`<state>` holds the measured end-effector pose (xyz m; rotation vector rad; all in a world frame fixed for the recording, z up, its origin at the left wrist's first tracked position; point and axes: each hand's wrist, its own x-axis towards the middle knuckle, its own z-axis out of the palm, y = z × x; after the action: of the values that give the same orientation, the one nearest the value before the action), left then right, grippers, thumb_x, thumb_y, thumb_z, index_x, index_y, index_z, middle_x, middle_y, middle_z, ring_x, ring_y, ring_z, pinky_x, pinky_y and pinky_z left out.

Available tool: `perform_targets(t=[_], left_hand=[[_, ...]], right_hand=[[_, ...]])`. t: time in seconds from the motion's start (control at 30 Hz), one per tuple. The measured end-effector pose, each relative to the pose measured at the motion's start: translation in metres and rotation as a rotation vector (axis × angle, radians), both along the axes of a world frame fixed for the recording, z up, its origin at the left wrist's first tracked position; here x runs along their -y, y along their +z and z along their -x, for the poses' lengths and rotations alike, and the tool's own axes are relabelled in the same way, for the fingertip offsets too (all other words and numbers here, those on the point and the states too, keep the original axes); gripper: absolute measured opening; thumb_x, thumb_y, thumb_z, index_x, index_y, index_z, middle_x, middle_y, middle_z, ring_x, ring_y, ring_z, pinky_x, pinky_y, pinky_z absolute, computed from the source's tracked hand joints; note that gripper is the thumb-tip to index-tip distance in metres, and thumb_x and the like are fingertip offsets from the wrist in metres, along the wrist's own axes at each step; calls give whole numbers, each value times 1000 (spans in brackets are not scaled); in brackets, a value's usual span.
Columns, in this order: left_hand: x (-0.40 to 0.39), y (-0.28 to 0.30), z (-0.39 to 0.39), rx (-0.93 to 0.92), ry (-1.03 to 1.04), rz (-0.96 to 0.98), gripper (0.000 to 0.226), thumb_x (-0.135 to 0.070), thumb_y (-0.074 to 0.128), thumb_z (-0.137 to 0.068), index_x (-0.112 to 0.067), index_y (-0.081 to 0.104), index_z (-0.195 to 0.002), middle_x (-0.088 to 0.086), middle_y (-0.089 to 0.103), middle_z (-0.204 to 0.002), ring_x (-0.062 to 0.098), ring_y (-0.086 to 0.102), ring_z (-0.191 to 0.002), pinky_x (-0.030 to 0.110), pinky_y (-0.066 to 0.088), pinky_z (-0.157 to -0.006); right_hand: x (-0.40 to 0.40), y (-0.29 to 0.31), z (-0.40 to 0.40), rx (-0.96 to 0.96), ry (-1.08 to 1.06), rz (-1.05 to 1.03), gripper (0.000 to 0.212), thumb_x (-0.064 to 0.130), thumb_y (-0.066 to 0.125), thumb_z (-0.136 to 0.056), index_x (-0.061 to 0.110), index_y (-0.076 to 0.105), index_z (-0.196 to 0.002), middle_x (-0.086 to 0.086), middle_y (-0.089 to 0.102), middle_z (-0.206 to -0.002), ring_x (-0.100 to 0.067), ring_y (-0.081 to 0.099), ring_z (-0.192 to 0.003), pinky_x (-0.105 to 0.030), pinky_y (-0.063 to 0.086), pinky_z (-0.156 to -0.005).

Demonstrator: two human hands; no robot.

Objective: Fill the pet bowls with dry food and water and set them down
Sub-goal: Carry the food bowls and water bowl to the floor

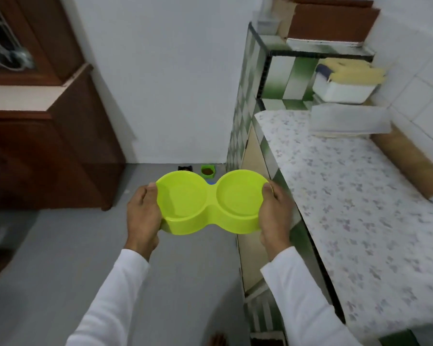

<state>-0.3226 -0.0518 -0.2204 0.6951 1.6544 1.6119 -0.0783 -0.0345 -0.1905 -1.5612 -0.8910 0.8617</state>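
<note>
– What colour is the double bowl (211, 203)?
– Lime green, plain, both wells alike.
– The sleeves (115, 295)?
– White. The counter cover (360, 196) is white with small pale purple flowers.
– And the rest?
– Grey floor (60, 270), reddish-brown cabinet (48, 158), green-and-white checked tiles (293, 78).

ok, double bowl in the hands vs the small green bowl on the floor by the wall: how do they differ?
The double bowl has two round wells, both empty; the small green bowl has one well with brown food in it. The double bowl is held off the floor, left hand and right hand gripping its ends; the small green bowl sits on the floor. The double bowl is yellower. Both look plastic.
</note>
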Motion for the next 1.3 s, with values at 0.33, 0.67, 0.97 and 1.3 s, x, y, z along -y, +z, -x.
perform_targets(t=[0.33, 0.67, 0.97, 1.3], left_hand=[[-57, -17, 18, -16, 97, 12, 34, -37, 52, -105, -21, 63, -78, -3, 58, -74, 16, 50, -75, 36, 41, -73], [-139, -32, 64, -3, 152, 50, 33, -43, 54, -101, -27, 65, -75, -8, 55, -70, 17, 48, -75, 38, 40, -72], [-228, -36, 127, -33, 185, 15, 33, -38, 54, -104, -13, 63, -85, -2, 56, -77, 16, 48, -75, 38, 40, -72], [-321, -44, 194, -61, 219, 40, 25, -34, 51, -106, -28, 68, -89, -7, 64, -85, 13, 55, -80, 37, 46, -78]], right_hand=[[-86, -17, 22, 16, 111, 29, 30, 32, 51, -101, 31, 68, -125, 1, 62, -129, -21, 57, -118, -48, 46, -107], [-181, -32, 69, 29, 150, 41, 30, 30, 52, -103, 26, 69, -128, -2, 63, -130, -22, 58, -119, -41, 46, -106], [-283, -38, 140, -58, 133, 27, 25, 23, 58, -100, 22, 73, -120, 4, 70, -123, -17, 62, -116, -46, 48, -107], [-385, -51, 212, -70, 183, 37, 24, 22, 57, -101, 27, 73, -119, 6, 68, -124, -16, 61, -115, -43, 49, -106]])
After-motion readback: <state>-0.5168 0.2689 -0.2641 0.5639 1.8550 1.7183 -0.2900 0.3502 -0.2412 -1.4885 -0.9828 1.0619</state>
